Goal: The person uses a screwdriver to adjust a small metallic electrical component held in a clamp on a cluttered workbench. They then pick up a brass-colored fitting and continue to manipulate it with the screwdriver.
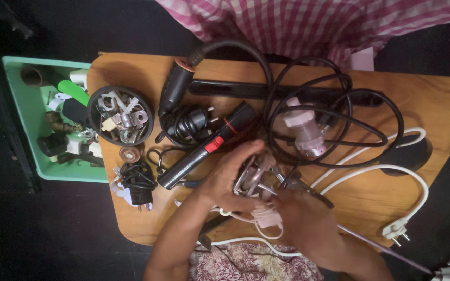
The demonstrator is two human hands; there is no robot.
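Note:
My left hand (225, 177) is curled around a small metal part (253, 174) with shiny plates, held just above the wooden table (444, 99). My right hand (300, 216) meets it from the right, fingers closed against the same part and near dark pliers (300, 184). A white cord (371, 169) with a white plug (397, 229) runs under both hands. A black tool with a red switch (209, 145) lies just left of my left hand.
Black cables (334, 119) loop around a clear pink plug (305, 130). A black bowl of metal lugs (121, 114) and a black plug (139, 190) sit at the left. A green tray (24, 125) of fittings stands beyond the table's left edge. A person in pink checked cloth (308, 21) is opposite.

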